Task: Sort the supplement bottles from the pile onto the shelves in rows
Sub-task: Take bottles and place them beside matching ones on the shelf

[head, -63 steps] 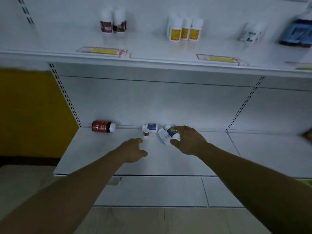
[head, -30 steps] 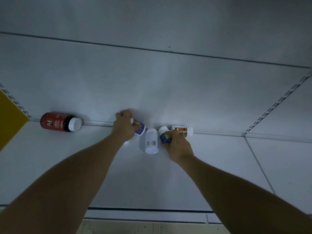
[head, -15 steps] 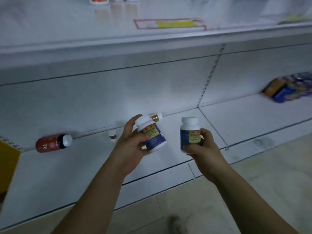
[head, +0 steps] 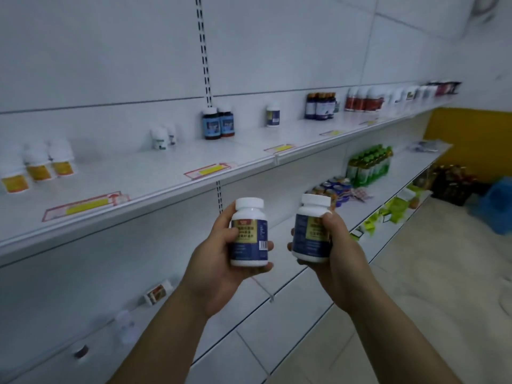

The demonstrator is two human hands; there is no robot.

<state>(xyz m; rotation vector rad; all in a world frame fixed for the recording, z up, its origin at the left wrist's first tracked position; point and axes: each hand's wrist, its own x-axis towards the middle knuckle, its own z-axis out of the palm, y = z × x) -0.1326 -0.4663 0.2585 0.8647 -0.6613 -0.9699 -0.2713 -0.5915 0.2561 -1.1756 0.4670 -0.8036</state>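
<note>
Head view: the left grip [head: 219, 261] is clamped around an upright white-capped bottle [head: 249, 234], and the right grip [head: 338, 245] around a second bottle [head: 313, 228] just beside it. Above both grips runs the stocked upper shelf [head: 166, 173]. A toppled bottle [head: 158, 293] lies below left of the left grip.

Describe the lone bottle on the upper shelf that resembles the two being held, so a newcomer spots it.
Follow the long upper shelf to the slotted upright on the back wall. At its foot stand two dark bottles with blue labels; the lone bottle is next along. Unlike them and the brown bottles beyond, it stands alone, white-capped with a navy label.
</note>
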